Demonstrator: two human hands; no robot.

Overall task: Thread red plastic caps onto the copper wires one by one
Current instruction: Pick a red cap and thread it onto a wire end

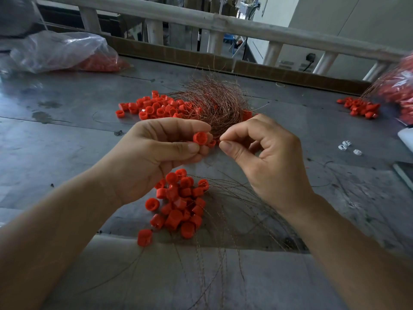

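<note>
Left hand [156,151] curled, pinching a small round red plastic cap [200,138] between thumb and forefinger, hollow end turned toward the camera. Right hand [263,157] just beside it, thumb and forefinger nipped tight together at the near fringe of a tangled bundle of thin copper wires [214,101]. Single strand in that pinch too fine to make out; other fingers loosely curled. Pinch almost touching the held cap.

Below the hands, on the grey scuffed table [67,130], a near heap of red caps [178,204] with long copper strands [225,222] fanning out from it toward the near edge. Behind the hands, a far heap of loose red caps [156,106], partly under the wire bundle.

Further out: a small pile of red caps [359,108] at far right, a few white plastic bits [346,146], a clear plastic bag [62,52] at far left with red caps inside, and a pale wooden railing [223,25] along the back.
</note>
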